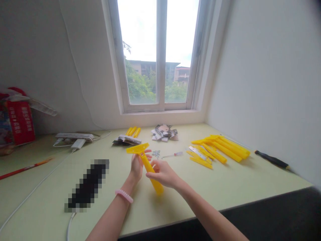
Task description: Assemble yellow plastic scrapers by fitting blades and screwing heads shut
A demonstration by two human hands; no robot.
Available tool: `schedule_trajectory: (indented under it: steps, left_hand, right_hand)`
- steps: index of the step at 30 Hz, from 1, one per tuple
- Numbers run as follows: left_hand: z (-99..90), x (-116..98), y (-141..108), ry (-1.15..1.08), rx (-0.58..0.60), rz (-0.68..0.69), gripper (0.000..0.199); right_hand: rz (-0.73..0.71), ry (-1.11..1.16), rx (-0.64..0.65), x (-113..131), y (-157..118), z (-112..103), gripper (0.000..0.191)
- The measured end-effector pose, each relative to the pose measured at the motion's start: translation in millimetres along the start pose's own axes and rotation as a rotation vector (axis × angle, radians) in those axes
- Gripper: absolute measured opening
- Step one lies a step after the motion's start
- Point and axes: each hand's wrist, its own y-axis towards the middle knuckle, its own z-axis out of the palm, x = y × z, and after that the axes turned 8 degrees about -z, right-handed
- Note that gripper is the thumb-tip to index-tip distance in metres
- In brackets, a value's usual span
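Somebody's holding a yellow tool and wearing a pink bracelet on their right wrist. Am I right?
Almost! The head view shows the pink bracelet on the left wrist, not the right. The yellow tool is being held.

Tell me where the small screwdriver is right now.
In the head view, the small screwdriver lies just right of centre on the table, beside the metal bits and beyond the right hand.
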Motion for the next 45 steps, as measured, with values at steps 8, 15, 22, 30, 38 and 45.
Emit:
schedule_trajectory:
  steps: [8,15,22,30,38,45]
  left_hand:
    - [-11.2,0,-7,-0.178,-0.078,-0.196,0.058]
    - [-9.7,2,-4,-0.095,-0.212,-0.241,0.025]
    - [-6.1,7,-7,0.014,-0.107,-0.340,0.017]
    - [-6.8,10,-12,0.211,0.045,-0.395,0.028]
    - [-8.8,15,-10,0.216,0.063,-0.380,0.026]
    - [-6.1,15,-12,0.207,0.062,-0.373,0.022]
  right_hand:
    - [0.018,-0.031,0.022,-8,13,14,0.027]
    - [0.138,0.052,0.071,-28,10,-10,0.038]
    - [0.171,-0.621,-0.307,-67,-4,-91,0.024]
    - [0.454,-1.053,-0.345,-103,-27,-171,0.025]
    - [0.472,-1.033,-0.270,-99,-8,-182,0.013]
    - [0.459,-0.949,-0.339,-119,-1,-182,0.013]
